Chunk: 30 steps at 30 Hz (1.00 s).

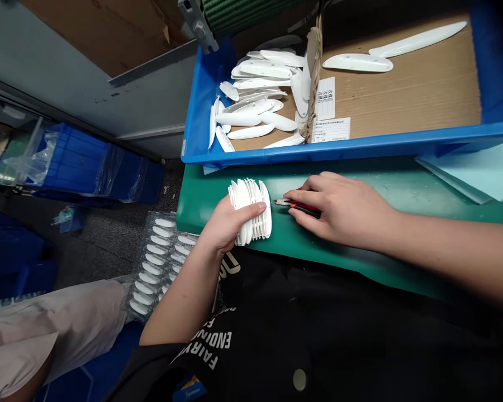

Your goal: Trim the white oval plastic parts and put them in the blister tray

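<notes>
My left hand (226,224) is closed around a stack of several white oval plastic parts (251,211), held on edge against the green table (402,190). My right hand (339,209) lies on the table just right of the stack, closed on a small red-and-black handled cutter (295,205) whose metal tip points at the stack. The tip sits a short way from the parts.
A blue bin (343,148) lined with cardboard stands behind the hands, holding loose white parts (260,95) at its left end and two long ones at the back right. A clear tray of white ovals (155,262) sits low at the left. Another person's leg (54,329) is at lower left.
</notes>
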Tool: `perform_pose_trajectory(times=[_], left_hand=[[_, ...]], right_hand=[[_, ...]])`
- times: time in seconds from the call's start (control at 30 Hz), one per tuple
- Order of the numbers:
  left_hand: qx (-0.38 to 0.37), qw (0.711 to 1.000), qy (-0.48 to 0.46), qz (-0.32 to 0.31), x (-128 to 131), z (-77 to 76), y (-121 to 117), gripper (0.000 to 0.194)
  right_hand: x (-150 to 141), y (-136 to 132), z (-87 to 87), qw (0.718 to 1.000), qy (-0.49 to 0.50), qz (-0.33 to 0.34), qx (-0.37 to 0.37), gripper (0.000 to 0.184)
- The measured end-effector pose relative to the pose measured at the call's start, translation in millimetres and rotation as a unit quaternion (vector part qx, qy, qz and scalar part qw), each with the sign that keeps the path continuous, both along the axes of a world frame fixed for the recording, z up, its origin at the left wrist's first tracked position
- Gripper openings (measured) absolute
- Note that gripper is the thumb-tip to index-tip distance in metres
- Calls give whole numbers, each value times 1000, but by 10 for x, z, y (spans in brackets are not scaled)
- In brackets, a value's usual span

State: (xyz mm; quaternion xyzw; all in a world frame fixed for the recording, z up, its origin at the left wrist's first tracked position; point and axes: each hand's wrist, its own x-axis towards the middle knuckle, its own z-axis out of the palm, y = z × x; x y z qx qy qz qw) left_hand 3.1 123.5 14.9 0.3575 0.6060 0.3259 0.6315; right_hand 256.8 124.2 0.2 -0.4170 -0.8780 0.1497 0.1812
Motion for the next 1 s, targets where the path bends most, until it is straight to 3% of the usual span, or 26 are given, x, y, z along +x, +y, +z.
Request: perform_pose_trajectory(times=[0.13,0.37,0.47,1.0], left_hand=[[18,1000,10,-7,-59,0,1,56],[-25,999,-35,33,-101,15,-50,56],[-26,998,-55,19,-84,22,-99,56],[-29,998,-45,14,28,80,-126,58]], right_hand=[[-29,-19,18,1000,0,12,4,29],[-65,-69,-2,999,9,46,15,29],[-101,-95,-10,998,11,64,21,29],[-172,-173,30,992,-92,83,13,24]])
